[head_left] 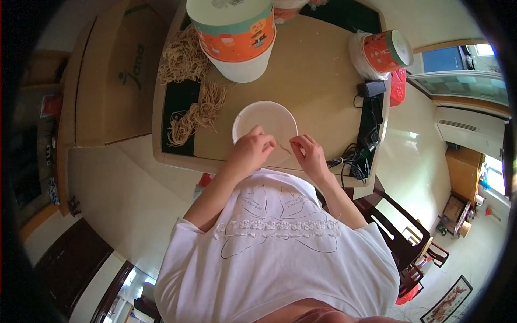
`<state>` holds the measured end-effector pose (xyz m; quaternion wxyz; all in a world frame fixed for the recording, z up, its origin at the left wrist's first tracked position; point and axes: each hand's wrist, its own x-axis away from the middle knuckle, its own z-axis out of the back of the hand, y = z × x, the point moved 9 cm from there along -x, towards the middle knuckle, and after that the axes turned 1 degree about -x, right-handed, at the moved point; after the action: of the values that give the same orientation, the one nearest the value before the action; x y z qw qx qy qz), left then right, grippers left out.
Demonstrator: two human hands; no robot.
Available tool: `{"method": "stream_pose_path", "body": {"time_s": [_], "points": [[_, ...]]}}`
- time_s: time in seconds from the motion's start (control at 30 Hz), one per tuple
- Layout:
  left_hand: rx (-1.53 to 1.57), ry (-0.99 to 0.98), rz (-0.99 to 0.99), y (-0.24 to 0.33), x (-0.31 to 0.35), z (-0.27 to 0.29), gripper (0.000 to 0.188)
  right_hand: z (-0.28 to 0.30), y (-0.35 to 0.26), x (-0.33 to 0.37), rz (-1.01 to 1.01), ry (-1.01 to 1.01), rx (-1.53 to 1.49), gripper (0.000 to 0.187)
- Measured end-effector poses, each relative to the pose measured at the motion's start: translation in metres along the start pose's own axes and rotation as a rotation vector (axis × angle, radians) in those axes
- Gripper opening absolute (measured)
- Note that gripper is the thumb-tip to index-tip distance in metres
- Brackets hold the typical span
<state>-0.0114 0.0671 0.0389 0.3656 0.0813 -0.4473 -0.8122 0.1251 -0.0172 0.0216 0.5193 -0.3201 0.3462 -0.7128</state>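
A white round paper bucket (267, 113) sits at the near edge of the table, and both hands are over its near side. A short thin piece of tan twine (283, 148) spans the gap between them. My left hand (252, 149) pinches one end with thumb and fingers. At the other end, my right hand (309, 155) has its fingertips closed on the twine. Bundles of tan twine (186, 56) lie at the table's left side, with a looser bunch (200, 114) nearer to me.
Beyond the white bucket stands a tall stack of orange and green printed paper buckets (234, 37). Another printed bucket (385, 51) lies tilted at the far right, by a black power adapter (371, 89) and cables (353, 161). A large cardboard box (116, 81) stands left of the table (318, 70).
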Motion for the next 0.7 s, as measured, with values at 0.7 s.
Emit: {"method": "stream_pose_path", "body": {"time_s": [0.7], "points": [[0.117, 0.077, 0.032, -0.028, -0.008, -0.054, 0.011, 0.000, 0.000, 0.003, 0.002, -0.021, -0.058, 0.011]]}}
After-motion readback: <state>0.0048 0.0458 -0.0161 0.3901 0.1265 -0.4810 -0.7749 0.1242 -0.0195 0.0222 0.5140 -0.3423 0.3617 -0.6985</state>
